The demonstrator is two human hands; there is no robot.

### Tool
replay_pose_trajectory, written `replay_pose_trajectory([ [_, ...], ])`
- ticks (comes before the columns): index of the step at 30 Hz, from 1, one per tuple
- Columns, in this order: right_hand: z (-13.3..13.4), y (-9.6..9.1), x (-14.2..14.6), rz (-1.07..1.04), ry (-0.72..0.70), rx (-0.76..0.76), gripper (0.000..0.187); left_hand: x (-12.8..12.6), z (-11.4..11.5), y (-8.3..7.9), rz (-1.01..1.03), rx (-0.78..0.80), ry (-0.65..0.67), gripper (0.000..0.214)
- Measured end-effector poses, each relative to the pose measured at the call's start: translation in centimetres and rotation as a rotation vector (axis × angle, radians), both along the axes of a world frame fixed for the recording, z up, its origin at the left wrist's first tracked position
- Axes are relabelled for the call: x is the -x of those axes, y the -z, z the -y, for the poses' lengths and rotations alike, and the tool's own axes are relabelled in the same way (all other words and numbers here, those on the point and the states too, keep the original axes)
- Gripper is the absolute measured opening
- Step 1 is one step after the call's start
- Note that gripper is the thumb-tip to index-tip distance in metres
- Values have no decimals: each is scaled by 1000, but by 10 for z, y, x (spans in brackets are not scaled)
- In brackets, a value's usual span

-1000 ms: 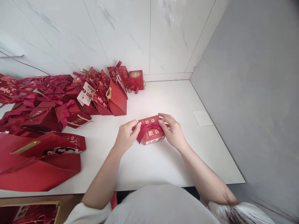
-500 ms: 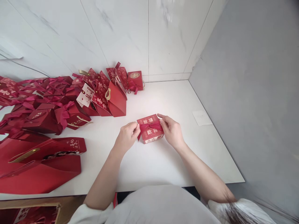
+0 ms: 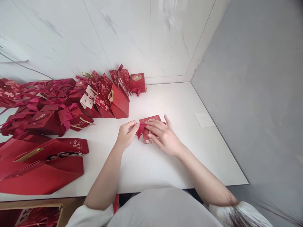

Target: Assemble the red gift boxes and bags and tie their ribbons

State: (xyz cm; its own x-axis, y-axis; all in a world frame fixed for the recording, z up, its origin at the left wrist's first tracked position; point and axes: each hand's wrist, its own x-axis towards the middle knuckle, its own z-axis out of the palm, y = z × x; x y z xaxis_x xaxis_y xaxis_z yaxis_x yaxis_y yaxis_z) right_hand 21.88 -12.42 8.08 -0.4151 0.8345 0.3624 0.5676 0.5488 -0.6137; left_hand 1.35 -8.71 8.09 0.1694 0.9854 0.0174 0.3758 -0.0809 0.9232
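Observation:
A small red gift box (image 3: 145,121) with pale printed characters lies on the white table in front of me. Around it runs a dark red ribbon (image 3: 141,128), its loose end sticking out on the left. My left hand (image 3: 126,135) is closed, pinching that ribbon between thumb and forefinger beside the box. Across the top of the box lies my right hand (image 3: 167,137), fingers stretched out and apart over the ribbon. It covers much of the box's upper face and any knot there.
Many red gift boxes (image 3: 50,121) with ribbons crowd the table's left side. A small ribboned box (image 3: 137,82) stands by the tiled wall. A white paper square (image 3: 204,119) lies at the right. Below the front edge is an open carton (image 3: 60,212) with red items.
My right hand has moved left from the box's right side onto its top and spread its fingers. My left hand has drawn slightly left with the ribbon.

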Motion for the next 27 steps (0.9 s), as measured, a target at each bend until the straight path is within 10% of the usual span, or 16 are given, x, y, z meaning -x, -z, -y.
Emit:
replay_pose_trajectory([
  [7,-11,10,-9,-289,247,247,55,3,-1,1,-5,38,12,28],
  [15,-19,8,-23,-580,470,395,43,-19,10,1,-181,-491,-82,14],
  [22,-19,13,-15,-441,437,438,38,-49,-2,28,196,23,-269,56],
  [27,-24,22,-37,-386,377,525,19,-12,-15,24,274,247,-29,63],
])
